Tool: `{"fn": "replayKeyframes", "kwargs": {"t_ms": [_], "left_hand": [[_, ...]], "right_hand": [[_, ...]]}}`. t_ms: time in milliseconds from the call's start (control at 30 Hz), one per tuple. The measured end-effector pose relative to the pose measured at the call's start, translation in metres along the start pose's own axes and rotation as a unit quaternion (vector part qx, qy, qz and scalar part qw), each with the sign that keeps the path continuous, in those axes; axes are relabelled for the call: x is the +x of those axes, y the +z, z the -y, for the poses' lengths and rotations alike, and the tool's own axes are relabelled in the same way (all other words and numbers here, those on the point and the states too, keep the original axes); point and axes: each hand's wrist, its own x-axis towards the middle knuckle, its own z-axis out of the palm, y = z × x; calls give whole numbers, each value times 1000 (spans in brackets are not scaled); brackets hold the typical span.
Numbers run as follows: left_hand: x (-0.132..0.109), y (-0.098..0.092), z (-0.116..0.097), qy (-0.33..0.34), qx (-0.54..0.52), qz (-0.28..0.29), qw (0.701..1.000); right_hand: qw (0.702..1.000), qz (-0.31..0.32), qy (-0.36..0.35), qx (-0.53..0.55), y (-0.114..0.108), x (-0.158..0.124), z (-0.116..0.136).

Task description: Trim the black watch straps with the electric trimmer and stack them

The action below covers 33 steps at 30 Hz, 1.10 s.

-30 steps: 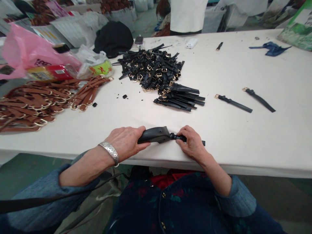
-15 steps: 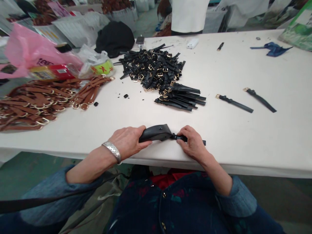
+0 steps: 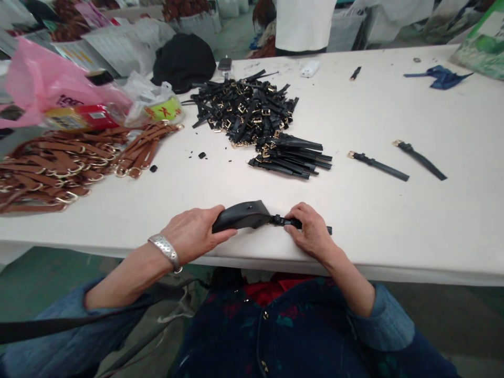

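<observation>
And the left hand [image 3: 195, 231] is gripping a black hand tool [image 3: 242, 214] by its rounded body, just above the near side of the table [image 3: 433, 226]. The tool is lying lengthwise from left to right, climbing slightly along its back, and its broad nose is pointing right, straight towards a black strap [image 3: 279, 220]. That strap is running along almost the same line, dipping gently to the right, one end meeting or nearly meeting the nose; whether they're touching, I can't tell. Over on the other side, the right hand [image 3: 311, 228] is pinching the strap between thumb and fingers, covering its middle, while the tail is poking out beyond.

Now for the change: compared with half a second ago, the left hand and the tool are sitting farther left, and more of the strap is showing ahead of the nose. The right hand is holding the same spot. Behind them, the heap of black straps [image 3: 244, 113] is lying unchanged, and two loose straps [image 3: 380, 167] are resting to the right as before, buckles facing upper left and tails slanting lower right.
</observation>
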Motion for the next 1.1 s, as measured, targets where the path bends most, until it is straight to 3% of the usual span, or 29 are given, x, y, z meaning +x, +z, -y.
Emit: {"fn": "replayKeyframes", "kwargs": {"t_ms": [267,400,567,733,1100], "left_hand": [[10,4,-18,-14,17,-23,999],[14,3,-8,-28,16,-38,999],[1,0,8,-37,-27,-38,998],[-11,0,10,-29,-47,-37,998],[-3,-13,-22,59,78,-26,995]], "right_hand": [[1000,1,-4,-6,-1,1,1],[1000,6,-16,-11,-1,1,2],[999,22,-37,-32,-1,1,1],[996,46,-51,-61,-3,1,5],[995,61,-31,-76,-1,6,3]]}}
